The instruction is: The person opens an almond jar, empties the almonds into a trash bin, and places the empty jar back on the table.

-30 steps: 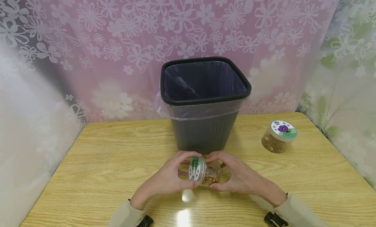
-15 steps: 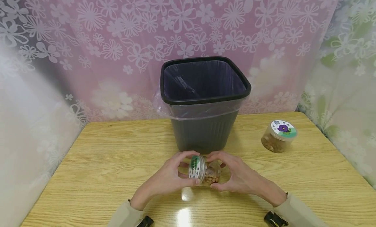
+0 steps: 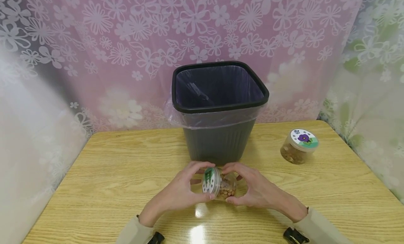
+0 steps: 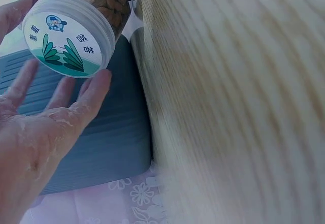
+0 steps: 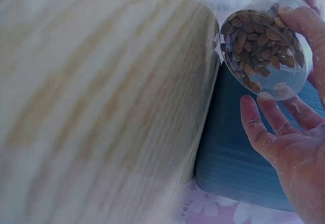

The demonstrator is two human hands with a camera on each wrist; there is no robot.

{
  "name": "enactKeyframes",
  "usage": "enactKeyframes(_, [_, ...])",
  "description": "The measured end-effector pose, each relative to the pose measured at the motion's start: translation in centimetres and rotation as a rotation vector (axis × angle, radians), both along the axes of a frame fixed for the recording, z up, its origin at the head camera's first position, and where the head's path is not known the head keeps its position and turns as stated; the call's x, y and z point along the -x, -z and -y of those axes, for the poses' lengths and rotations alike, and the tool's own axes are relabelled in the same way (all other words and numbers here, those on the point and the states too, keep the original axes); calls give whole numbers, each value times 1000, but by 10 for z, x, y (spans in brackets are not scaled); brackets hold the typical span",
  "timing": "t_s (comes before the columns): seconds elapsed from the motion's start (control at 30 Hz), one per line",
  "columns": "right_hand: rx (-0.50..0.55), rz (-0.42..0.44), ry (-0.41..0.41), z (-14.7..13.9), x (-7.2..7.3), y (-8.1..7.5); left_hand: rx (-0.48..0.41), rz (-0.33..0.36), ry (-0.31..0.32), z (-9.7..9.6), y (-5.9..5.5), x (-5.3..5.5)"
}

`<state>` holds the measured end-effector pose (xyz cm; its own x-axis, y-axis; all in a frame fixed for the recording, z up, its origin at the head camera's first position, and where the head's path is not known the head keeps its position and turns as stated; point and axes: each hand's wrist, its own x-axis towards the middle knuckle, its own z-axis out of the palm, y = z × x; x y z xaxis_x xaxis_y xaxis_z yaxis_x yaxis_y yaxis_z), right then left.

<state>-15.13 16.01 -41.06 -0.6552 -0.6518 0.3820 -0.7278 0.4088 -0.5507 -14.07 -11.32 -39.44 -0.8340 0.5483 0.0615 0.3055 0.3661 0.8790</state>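
A clear plastic jar [image 3: 228, 188] of almonds lies tipped on its side between both hands, low over the table in front of the bin. Its lid [image 4: 63, 36] faces left, with a white and green label showing green leaves. My left hand [image 3: 181, 188] grips the lid's edge, thumb on the near side and fingers on the far side. Around the jar's body curls my right hand [image 3: 257, 188], thumb near and fingers far. Through the clear base, almonds [image 5: 259, 46] show heaped inside. The lid sits on the jar's mouth.
A dark waste bin [image 3: 217, 142] with a clear liner stands just behind the hands. Toward the back right of the wooden table [image 3: 126, 166] is a second lidded jar [image 3: 298, 149], its label bearing a purple flower. Flowered curtains [image 3: 126, 61] hang behind and at both sides.
The lid's label has turned a little and faces slightly more upward, with small shifts of the left fingers. The right hand stays nearly still on the jar.
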Motion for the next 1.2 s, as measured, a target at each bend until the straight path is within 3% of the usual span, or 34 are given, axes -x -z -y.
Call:
enactKeyframes(0.2, [4, -2, -3, 0, 0, 0, -47, -32, 28, 1, 0, 1])
enactKeyframes(0.67, [5, 17, -1, 0, 0, 0, -68, -15, 40, 0, 1, 1])
enactKeyframes(1.2, [11, 10, -2, 0, 0, 1, -24, 28, -27, 1, 3, 1])
